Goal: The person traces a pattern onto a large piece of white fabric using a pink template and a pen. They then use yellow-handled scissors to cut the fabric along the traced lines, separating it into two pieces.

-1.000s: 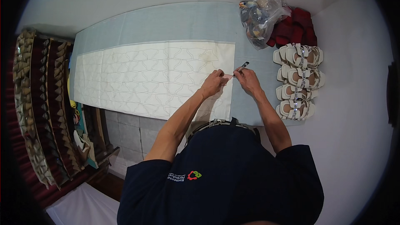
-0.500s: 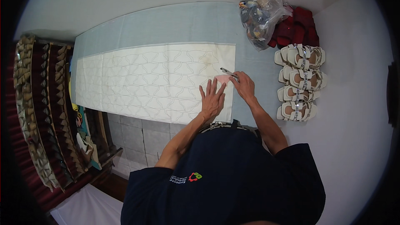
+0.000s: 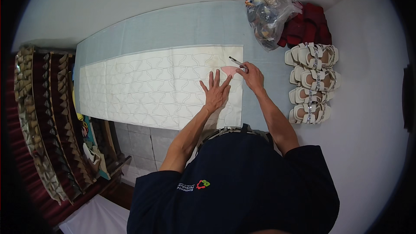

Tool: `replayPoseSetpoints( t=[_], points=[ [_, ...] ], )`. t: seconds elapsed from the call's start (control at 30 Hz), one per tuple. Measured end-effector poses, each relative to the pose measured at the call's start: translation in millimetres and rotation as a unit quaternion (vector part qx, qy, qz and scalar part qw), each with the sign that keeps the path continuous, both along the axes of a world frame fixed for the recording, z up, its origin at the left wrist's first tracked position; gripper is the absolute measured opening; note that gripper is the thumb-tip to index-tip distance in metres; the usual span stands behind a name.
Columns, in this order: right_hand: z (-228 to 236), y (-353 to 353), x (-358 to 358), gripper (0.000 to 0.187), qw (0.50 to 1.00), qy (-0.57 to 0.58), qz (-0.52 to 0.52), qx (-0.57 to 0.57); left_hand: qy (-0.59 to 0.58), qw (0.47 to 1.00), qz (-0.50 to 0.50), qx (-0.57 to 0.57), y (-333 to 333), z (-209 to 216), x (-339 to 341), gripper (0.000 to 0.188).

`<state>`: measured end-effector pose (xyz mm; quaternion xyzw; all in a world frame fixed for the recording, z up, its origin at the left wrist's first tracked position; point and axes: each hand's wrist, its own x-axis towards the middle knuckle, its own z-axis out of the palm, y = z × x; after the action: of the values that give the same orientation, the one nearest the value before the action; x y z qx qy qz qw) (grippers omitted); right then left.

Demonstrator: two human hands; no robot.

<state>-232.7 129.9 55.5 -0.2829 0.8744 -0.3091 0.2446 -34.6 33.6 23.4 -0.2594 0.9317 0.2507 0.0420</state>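
Note:
A long white sheet (image 3: 143,78), covered with rows of drawn curved outlines, lies on the blue-grey table (image 3: 164,24). Near the sheet's right end rests a small pink template (image 3: 229,70). My left hand (image 3: 215,94) is spread flat on the sheet, its fingertips reaching the template's lower left side. In my right hand (image 3: 252,76) a slim silver pen (image 3: 236,62) is pinched, pointing to the upper left, just beside the template's right end. Where exactly the pen's tip points is too small to tell.
White sandals (image 3: 313,84) stand stacked in a column at the table's right end. Behind them are a clear plastic bag (image 3: 268,19) of colourful pieces and dark red items (image 3: 308,26). At the left stands a rack (image 3: 52,117) lined with many brown pieces.
The pink template has shifted farther up the sheet, away from me. Both hands have moved with it, and the pen stays in my right hand.

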Motion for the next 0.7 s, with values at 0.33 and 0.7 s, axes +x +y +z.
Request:
replayPoseSetpoints(
  t=[0.33, 0.7],
  points=[
    [-6.8, 0.0, -0.7, 0.037, 1.0, 0.002, -0.008, -0.019, 0.02, 1.0, 0.003, 0.005, -2.4, -3.7, 3.7, 0.056],
    [-3.0, 0.4, -0.8, 0.037, 1.0, -0.001, -0.001, -0.022, 0.02, 1.0, 0.0, -0.013, -3.3, 4.5, 2.3, 0.056]
  ],
)
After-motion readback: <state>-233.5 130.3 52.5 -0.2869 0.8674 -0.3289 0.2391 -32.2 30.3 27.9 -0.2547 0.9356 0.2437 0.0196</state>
